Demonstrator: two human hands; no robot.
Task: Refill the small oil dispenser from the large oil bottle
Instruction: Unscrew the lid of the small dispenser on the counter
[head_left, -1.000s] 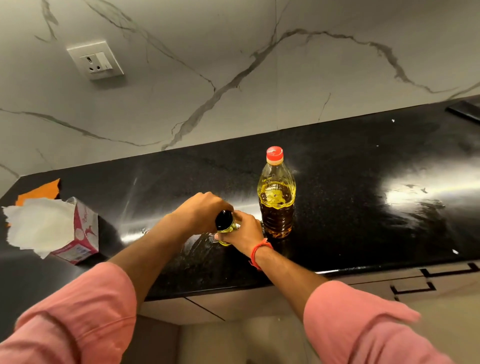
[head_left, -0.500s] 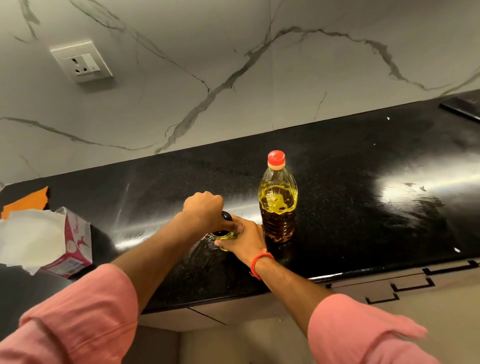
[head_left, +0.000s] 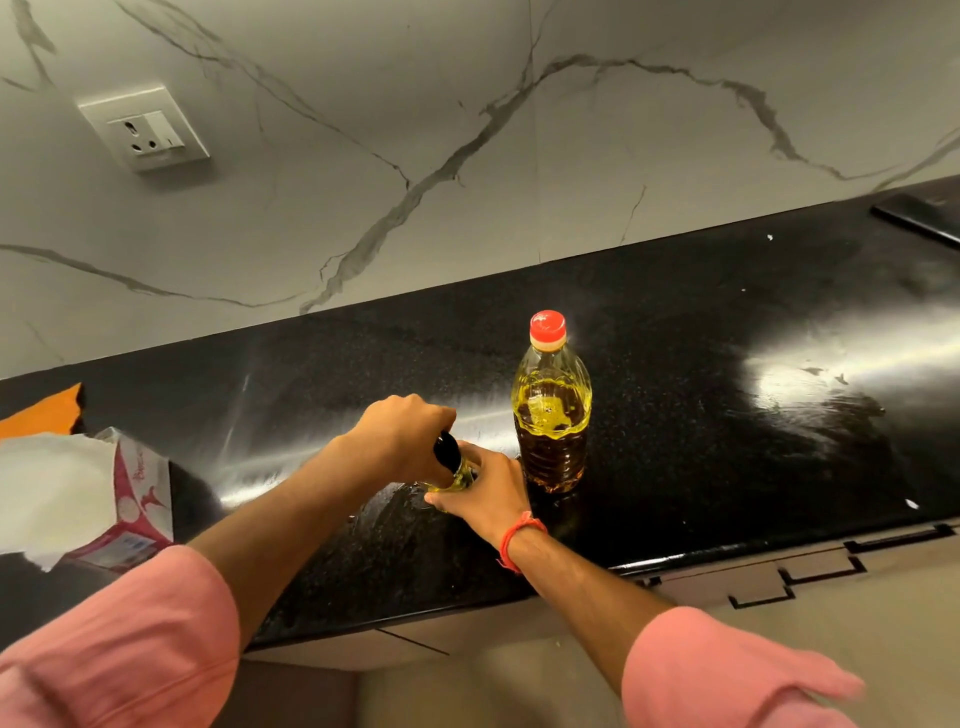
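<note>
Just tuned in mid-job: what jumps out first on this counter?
Both hands meet at centre: the left hand grips the black top of the small oil dispenser while the right hand holds its body. Just to their right stands the large oil bottle, red cap on, partly full. A tissue box sits at the counter's far left.

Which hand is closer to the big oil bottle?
Right. The right hand holds the dispenser just left of the bottle; the left hand grips its cap, farther left.
</note>
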